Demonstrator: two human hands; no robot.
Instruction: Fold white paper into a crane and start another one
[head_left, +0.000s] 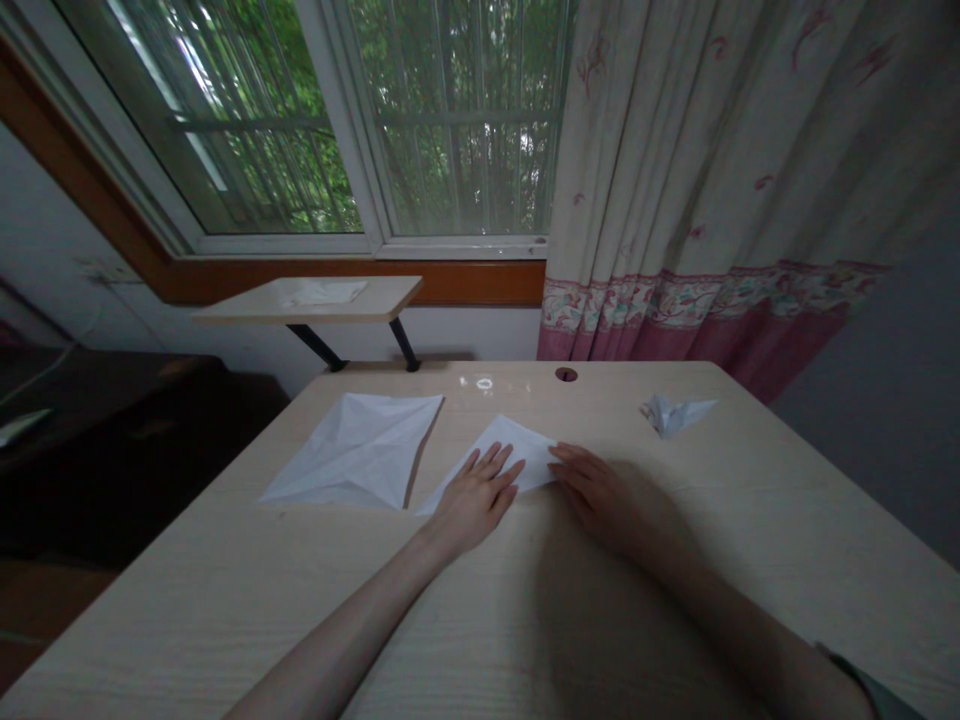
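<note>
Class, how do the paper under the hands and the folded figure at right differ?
The paper lies flat; the figure rises in points. Left hand and right hand touch the paper, not the figure. The paper looks larger than the figure. Both are pale and rest on the table.

Matt paper (535, 452), seemingly wooden table (262, 590).

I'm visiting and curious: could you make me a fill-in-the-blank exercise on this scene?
The left hand lies on the smaller white sheet of ____.
The larger white sheet lies to the ____ of both hands.
The right hand touches the smaller white sheet's ____ end.
Beyond the desk, green foliage shows through the barred ____.

Missing words: paper; left; right; window.
</note>
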